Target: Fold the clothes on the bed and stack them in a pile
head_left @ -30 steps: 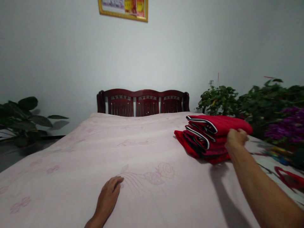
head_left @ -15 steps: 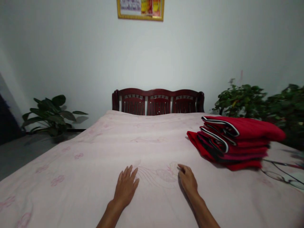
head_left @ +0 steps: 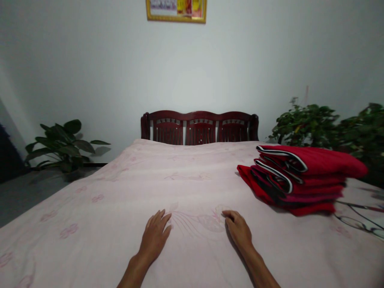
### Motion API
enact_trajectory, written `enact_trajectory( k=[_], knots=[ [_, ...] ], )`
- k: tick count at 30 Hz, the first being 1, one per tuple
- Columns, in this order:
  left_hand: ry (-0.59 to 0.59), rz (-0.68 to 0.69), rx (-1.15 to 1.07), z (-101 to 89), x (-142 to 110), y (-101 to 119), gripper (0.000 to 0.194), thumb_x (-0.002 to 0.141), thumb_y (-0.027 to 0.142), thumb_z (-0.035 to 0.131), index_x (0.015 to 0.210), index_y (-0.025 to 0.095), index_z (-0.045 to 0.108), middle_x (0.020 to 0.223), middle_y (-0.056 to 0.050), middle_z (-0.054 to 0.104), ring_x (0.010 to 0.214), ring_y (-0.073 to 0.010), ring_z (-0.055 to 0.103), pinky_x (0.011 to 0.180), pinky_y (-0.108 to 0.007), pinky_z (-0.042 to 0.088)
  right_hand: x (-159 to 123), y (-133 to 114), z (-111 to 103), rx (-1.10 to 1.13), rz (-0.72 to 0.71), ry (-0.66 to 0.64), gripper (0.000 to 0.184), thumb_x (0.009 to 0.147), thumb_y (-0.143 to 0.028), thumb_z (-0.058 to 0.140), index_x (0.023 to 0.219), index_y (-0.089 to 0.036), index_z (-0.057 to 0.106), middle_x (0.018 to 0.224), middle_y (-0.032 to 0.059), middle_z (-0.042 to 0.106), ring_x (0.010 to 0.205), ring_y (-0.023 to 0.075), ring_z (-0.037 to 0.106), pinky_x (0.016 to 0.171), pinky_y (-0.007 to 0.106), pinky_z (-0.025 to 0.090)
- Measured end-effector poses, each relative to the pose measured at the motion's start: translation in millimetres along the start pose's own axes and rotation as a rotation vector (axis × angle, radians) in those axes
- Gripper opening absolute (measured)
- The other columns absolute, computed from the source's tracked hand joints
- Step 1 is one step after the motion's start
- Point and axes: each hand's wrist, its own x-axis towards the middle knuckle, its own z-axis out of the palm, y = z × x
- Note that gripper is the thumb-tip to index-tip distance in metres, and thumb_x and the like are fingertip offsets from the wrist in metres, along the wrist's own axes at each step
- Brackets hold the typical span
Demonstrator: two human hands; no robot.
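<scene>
On the pale pink sheet (head_left: 186,192) with its flower pattern, my left hand (head_left: 154,236) rests palm down, its fingers stretched out and the thumb apart. My right hand (head_left: 238,230) lies on its side across from it, fingers loosely bent and a small gap at the thumb. Neither hand holds anything. A stack of folded red clothes (head_left: 312,180), with dark layers and white-and-black trim, sits beyond my right hand and to its right, apart from it.
Eyeglasses (head_left: 357,222) lie on the sheet right of the stack. A dark red wooden headboard (head_left: 200,124) stands at the far end. Leafy plants flank the bed, one on the left (head_left: 64,146) and others on the right (head_left: 309,124). A gold-framed picture (head_left: 177,18) hangs above.
My left hand has shifted slightly left and its fingers have drawn a little closer together. My right hand has barely moved. The view has tilted slightly; the stack stays put on the bed.
</scene>
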Motion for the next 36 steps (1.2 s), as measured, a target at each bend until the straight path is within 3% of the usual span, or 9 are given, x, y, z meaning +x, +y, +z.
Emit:
enact_trajectory(
  k=[36],
  knots=[
    [0.004, 0.003, -0.007, 1.1, 5.3, -1.3, 0.041, 0.096, 0.029, 0.043, 0.133, 0.024, 0.06, 0.147, -0.008, 0.053, 0.141, -0.0248, 0.041, 0.118, -0.047, 0.028, 0.2, -0.5, 0.2, -0.025, -0.005, -0.029, 0.033, 0.075, -0.027, 0.045, 0.094, -0.025, 0.072, 0.107, 0.0022, 0.071, 0.107, 0.0225, 0.06, 0.1, 0.037, 0.043]
  ],
)
